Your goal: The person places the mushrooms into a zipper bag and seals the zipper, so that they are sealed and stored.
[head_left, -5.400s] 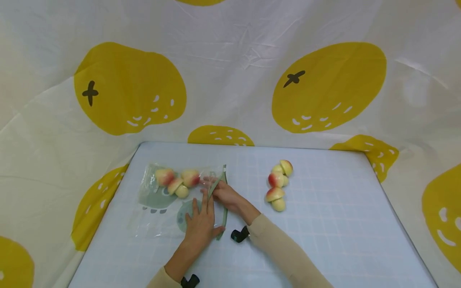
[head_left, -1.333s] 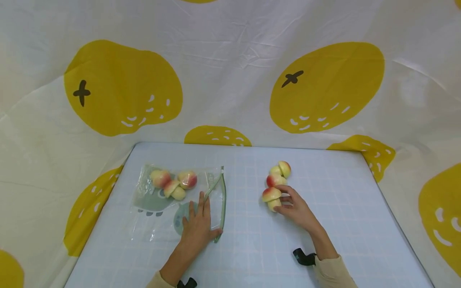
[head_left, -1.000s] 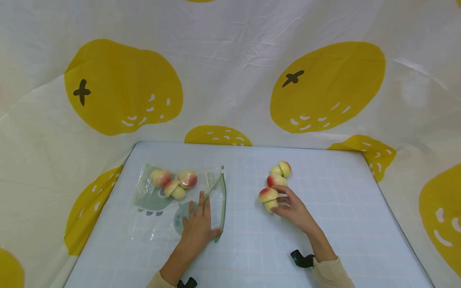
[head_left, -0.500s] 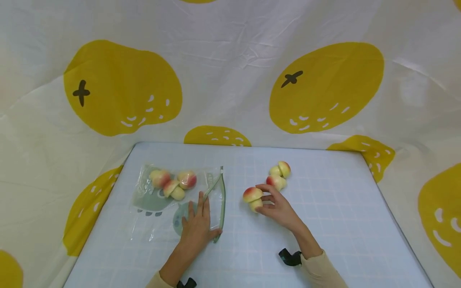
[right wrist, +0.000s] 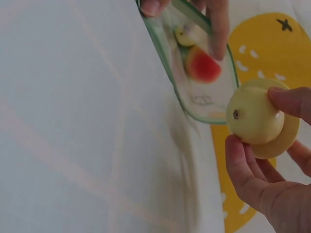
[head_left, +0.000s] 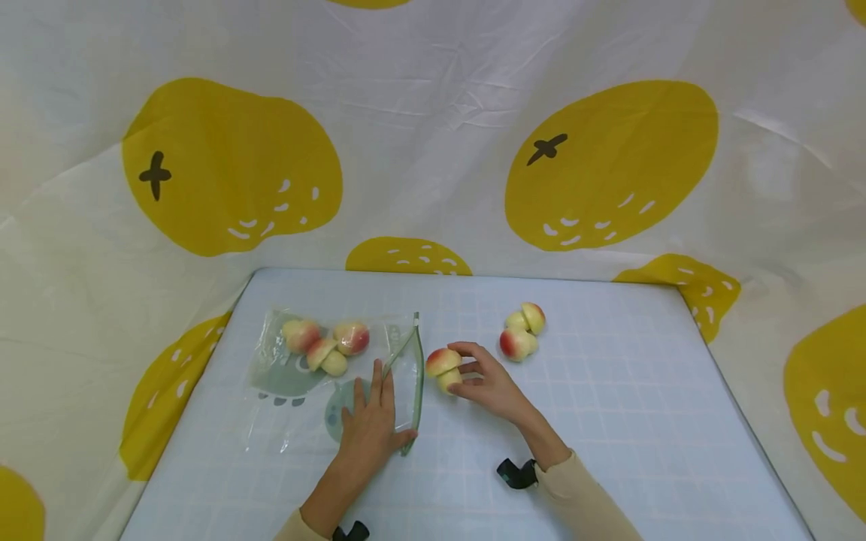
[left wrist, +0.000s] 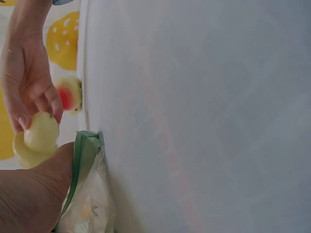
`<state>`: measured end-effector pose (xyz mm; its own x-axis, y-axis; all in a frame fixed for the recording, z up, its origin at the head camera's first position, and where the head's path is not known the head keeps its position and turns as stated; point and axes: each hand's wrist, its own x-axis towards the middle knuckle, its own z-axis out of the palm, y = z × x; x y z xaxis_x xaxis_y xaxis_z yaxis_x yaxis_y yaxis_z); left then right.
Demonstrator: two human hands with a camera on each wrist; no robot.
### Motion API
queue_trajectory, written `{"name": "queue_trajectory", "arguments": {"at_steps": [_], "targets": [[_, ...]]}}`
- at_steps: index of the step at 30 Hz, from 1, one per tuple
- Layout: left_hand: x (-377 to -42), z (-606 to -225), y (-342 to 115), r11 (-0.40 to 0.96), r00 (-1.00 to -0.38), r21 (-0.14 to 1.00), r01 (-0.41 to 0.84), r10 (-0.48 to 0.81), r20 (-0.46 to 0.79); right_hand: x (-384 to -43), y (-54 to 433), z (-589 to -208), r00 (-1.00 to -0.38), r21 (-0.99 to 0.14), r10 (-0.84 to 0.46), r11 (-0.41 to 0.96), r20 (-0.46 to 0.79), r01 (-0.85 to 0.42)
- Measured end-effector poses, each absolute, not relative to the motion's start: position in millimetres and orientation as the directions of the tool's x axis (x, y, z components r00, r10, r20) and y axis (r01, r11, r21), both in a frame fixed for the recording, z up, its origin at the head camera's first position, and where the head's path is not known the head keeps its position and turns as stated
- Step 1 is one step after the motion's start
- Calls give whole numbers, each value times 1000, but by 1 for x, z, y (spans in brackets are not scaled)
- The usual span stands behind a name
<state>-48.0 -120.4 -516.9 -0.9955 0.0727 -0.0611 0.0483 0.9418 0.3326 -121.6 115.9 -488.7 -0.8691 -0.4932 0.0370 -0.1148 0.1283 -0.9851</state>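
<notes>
While the right hand (head_left: 492,387) pinches a mushroom (head_left: 444,364), the left hand (head_left: 368,432) — fingers straight — touches the bag (head_left: 283,385). Three mushrooms (head_left: 322,352) lie inside.

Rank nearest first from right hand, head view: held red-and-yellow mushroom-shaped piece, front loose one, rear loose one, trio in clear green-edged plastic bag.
1. Held piece: in right hand
2. Front loose piece: beyond, rightward
3. Rear loose piece: behind it
4. Bagged trio: left

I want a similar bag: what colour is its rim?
The bag's rim is green, clearest in the right wrist view.
</notes>
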Motion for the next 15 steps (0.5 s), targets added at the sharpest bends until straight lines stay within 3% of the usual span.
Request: {"name": "queue_trajectory", "arguments": {"at_steps": [15], "targets": [[-46, -513, -117, 958, -996, 283, 50, 67, -51, -139, 87, -518, -885, -986, -464, 159, -29, -51]]}}
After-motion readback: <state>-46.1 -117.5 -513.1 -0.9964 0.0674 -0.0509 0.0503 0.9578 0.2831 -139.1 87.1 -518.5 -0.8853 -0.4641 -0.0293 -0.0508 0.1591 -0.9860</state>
